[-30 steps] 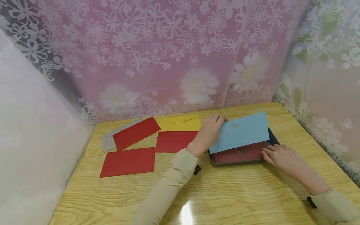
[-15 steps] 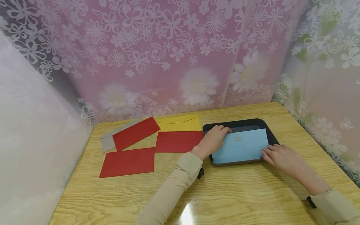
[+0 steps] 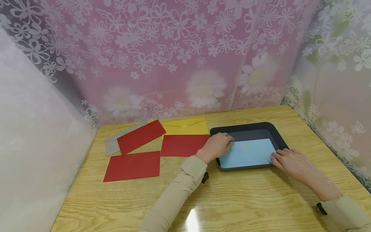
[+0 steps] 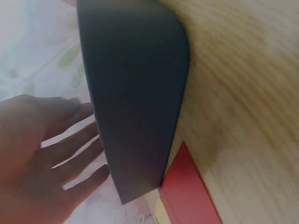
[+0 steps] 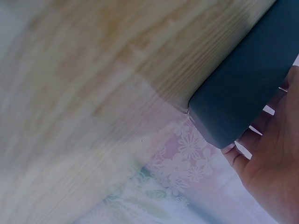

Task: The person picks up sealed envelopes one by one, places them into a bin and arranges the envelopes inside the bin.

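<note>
A light blue envelope (image 3: 249,155) lies in the front part of a dark grey tray (image 3: 255,134). My left hand (image 3: 215,147) reaches over the tray's left side, its fingertips at the envelope's upper left edge and its palm covering that end. In the left wrist view the fingers (image 4: 77,161) are extended and spread, their tips disappearing behind the tray wall (image 4: 133,102). At the front right corner, my right hand (image 3: 292,163) holds the tray's rim, fingers over the edge. The right wrist view shows those fingers (image 5: 261,122) behind the outer wall (image 5: 238,93).
Left of the tray lie three red envelopes, one in the middle (image 3: 182,145), one tilted (image 3: 142,137) and one nearer me (image 3: 133,167). Behind them are a yellow envelope (image 3: 185,126) and a partly covered grey one (image 3: 111,147). Flowered curtains (image 3: 174,64) surround the wooden table (image 3: 232,199).
My left hand has lowered the blue envelope from a tilted, raised position to lie in the tray, covering the red paper seen there. The right hand has stayed at the rim.
</note>
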The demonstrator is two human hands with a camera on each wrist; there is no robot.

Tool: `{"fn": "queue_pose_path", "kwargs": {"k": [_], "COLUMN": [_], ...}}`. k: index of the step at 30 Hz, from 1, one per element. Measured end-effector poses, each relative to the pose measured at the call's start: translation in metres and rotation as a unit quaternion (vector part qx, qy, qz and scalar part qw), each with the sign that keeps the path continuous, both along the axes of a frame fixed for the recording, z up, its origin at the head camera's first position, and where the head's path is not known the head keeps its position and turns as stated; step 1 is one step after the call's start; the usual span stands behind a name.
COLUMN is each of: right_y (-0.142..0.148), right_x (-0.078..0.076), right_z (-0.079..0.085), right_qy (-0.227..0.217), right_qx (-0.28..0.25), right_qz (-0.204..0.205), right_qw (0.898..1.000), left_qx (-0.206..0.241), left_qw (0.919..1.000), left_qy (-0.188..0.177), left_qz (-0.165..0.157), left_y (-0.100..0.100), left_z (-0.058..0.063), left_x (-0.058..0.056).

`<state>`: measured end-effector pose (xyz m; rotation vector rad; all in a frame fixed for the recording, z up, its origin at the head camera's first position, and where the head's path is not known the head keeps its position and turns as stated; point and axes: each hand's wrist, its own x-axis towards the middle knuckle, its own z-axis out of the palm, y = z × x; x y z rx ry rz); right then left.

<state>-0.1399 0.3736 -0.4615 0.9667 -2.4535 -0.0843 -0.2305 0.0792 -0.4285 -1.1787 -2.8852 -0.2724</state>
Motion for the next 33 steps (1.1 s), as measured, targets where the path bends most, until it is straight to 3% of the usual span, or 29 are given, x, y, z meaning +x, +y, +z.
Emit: {"fn": "queue_pose_path", "kwargs": {"k": [9,13,18,26,33], "right_y": [-0.001,-0.002,-0.003,-0.003,-0.003], "right_x": [0.001,0.002,0.003,0.003,0.006], "right_z": [0.003,0.003,0.002,0.001,0.0], "right_qy": [-0.003,-0.005,-0.009,0.019,0.007], "right_qx": [-0.001,-0.001,-0.007,0.011,0.005], "right_qz": [-0.001,-0.003,-0.007,0.01,0.004], "right_qw": [1.0,1.0,1.0,1.0,1.0], "left_qx": [0.1,0.127,0.141,0.124,0.088], "left_qw": [0.9899,0.9843,0.9791,0.976,0.9796], "left_qy": [0.089,0.104,0.114,0.086,0.015], "left_qz": [0.045,0.065,0.092,0.157,0.18], "left_y": [-0.022,-0.037,-0.062,-0.106,-0.139], "left_z": [0.016,0.019,0.015,0.0,-0.012], "left_x": [-0.01,-0.015,-0.025,-0.039,-0.042]}}
